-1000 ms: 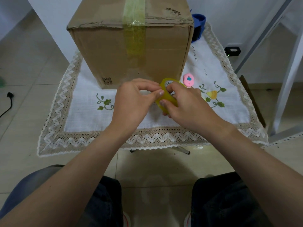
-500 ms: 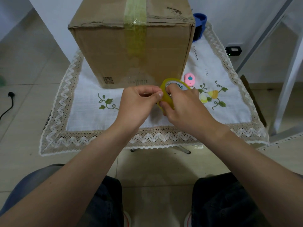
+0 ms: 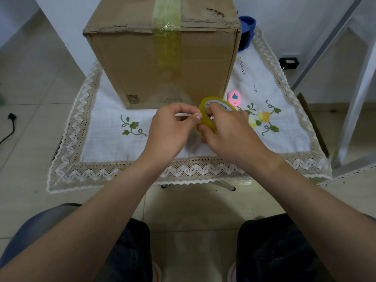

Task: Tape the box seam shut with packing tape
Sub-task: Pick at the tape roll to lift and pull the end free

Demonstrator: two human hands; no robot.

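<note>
A brown cardboard box (image 3: 130,64) stands at the back of the small table. A strip of yellowish tape (image 3: 167,37) runs over its top seam and down its front face. In front of the box, my right hand (image 3: 230,131) grips a roll of yellow packing tape (image 3: 205,117), fingers through its core. My left hand (image 3: 171,131) touches the roll's left rim, thumb and forefinger pinched at the tape's edge. Whether a loose tape end is pinched there I cannot tell.
A white embroidered cloth with lace border (image 3: 105,139) covers the table. A small pink cutter (image 3: 234,98) lies right of the box. A blue object (image 3: 247,29) sits behind the box's right corner. A white metal frame (image 3: 358,94) stands at the right. My knees are below.
Both hands and the tape roll have shifted slightly right and away from me, closer to the box front. The left fingers keep picking at the roll's edge.
</note>
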